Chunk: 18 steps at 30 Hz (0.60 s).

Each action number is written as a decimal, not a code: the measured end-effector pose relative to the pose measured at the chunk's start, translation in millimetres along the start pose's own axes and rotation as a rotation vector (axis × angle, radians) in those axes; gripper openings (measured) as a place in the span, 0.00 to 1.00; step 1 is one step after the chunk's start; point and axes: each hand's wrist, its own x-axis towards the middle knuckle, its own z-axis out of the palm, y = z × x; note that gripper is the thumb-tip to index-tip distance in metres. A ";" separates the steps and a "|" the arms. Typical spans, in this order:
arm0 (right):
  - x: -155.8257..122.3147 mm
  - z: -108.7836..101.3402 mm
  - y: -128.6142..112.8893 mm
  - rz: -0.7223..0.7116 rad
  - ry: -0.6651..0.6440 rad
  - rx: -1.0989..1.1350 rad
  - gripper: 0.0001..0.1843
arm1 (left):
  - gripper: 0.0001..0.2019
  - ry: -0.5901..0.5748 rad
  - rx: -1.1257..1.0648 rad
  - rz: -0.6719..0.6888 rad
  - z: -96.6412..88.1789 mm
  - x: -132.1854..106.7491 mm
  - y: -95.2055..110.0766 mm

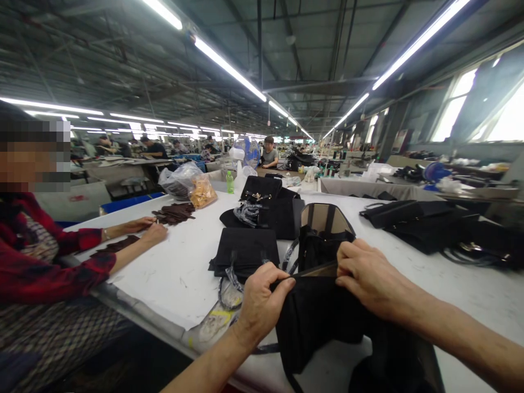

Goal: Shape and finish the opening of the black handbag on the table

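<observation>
A black handbag (317, 311) hangs between my two hands at the near edge of the table, its upper edge stretched between them. My left hand (268, 292) pinches the left end of that edge between thumb and fingers. At the right end, my right hand (362, 273) has its fingers curled closed over the same edge. Just behind stands another black bag (323, 245) with a tan lining showing. To the left lies a flat stack of black bag pieces (248, 248), with plastic-wrapped handles (231, 286) hanging toward me. The lower part of the held bag is dark and hard to make out.
More black bags (270, 215) lie further back, and a pile (442, 226) lies on the right of the white table (184, 278). A co-worker in a red checked sleeve (82, 240) handles dark brown strips (174, 213) at left. A green bottle (230, 183) stands behind.
</observation>
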 end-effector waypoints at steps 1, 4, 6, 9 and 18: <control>-2.4 -0.8 5.9 0.010 0.008 0.008 0.10 | 0.09 -0.006 0.000 0.009 -0.3 0.0 -0.9; -5.2 0.0 16.9 0.035 0.041 0.036 0.10 | 0.09 -0.031 0.004 0.035 0.0 -0.3 -0.5; -3.7 2.1 19.6 0.051 0.055 0.061 0.11 | 0.09 -0.044 0.013 0.049 0.5 -0.3 1.0; 0.4 5.7 21.1 0.058 0.070 0.095 0.11 | 0.09 -0.061 0.021 0.061 0.6 -0.1 2.8; 3.3 7.4 20.9 0.114 0.041 0.039 0.08 | 0.09 -0.077 0.068 0.080 -1.9 -2.9 5.3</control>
